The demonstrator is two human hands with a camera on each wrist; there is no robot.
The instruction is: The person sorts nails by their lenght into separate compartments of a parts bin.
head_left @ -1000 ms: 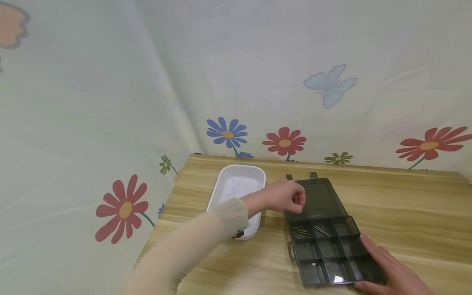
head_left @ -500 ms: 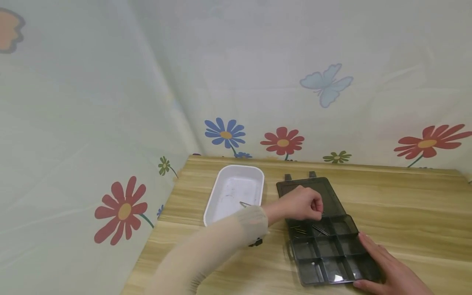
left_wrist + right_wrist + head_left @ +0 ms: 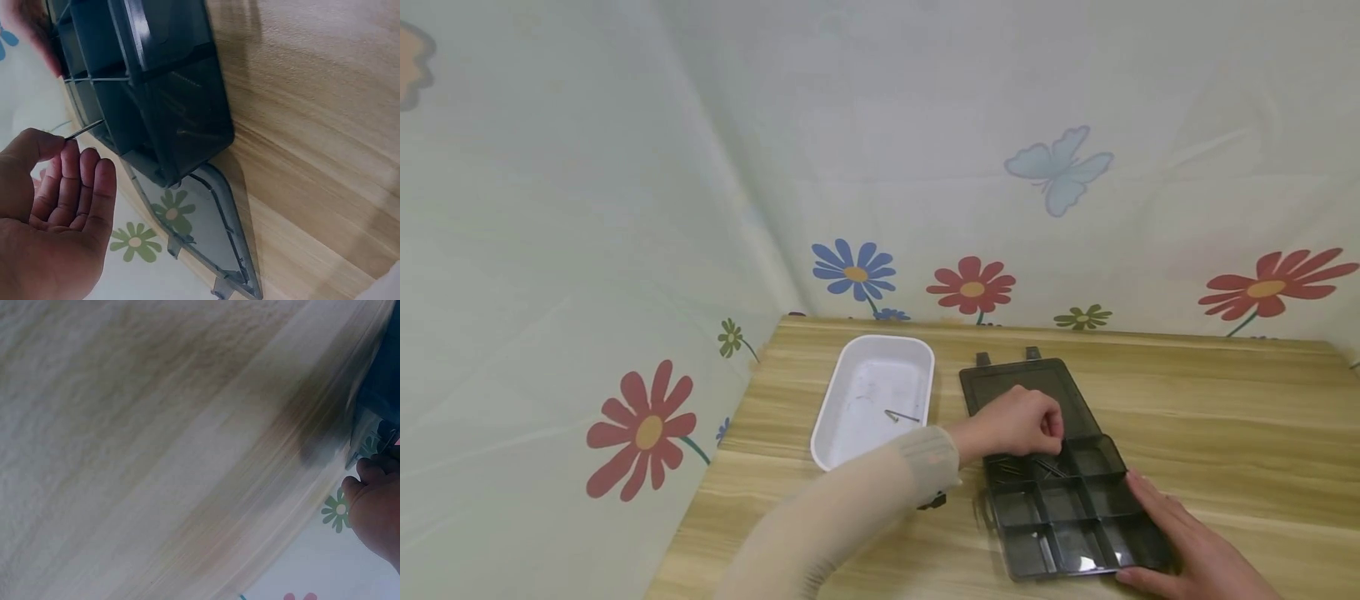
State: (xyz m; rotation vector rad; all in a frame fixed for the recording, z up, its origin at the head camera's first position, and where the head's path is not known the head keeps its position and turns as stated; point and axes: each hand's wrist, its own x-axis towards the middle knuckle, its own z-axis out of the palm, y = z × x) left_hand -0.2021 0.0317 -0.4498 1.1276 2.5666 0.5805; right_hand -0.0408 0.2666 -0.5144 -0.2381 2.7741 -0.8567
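My left hand (image 3: 1026, 421) is over the back row of a dark translucent organizer box (image 3: 1078, 502), at the lid's hinge side. In the left wrist view, thumb and fingertips pinch a thin metal nail (image 3: 85, 129), its free end pointing toward a compartment. My right hand (image 3: 1195, 537) holds the box's front right corner, with fingers along the side and thumb at the front edge. Several brass-coloured screws (image 3: 1009, 470) lie in the back left compartment. Thin grey nails (image 3: 1051, 468) lie in the back middle one, partly shaded by the left hand.
A white tray (image 3: 818, 433) stands left of the box, partly behind the left forearm, with a few thin metal fasteners (image 3: 901, 415) inside. The box's lid (image 3: 1037, 379) lies opened back on the wooden table (image 3: 1225, 417). A flowered cloth (image 3: 925, 167) hangs behind.
My left hand has moved right and slightly toward me, from the lid's left edge to above the back compartments. The forearm uncovers more of the white tray. The right hand stays on the box.
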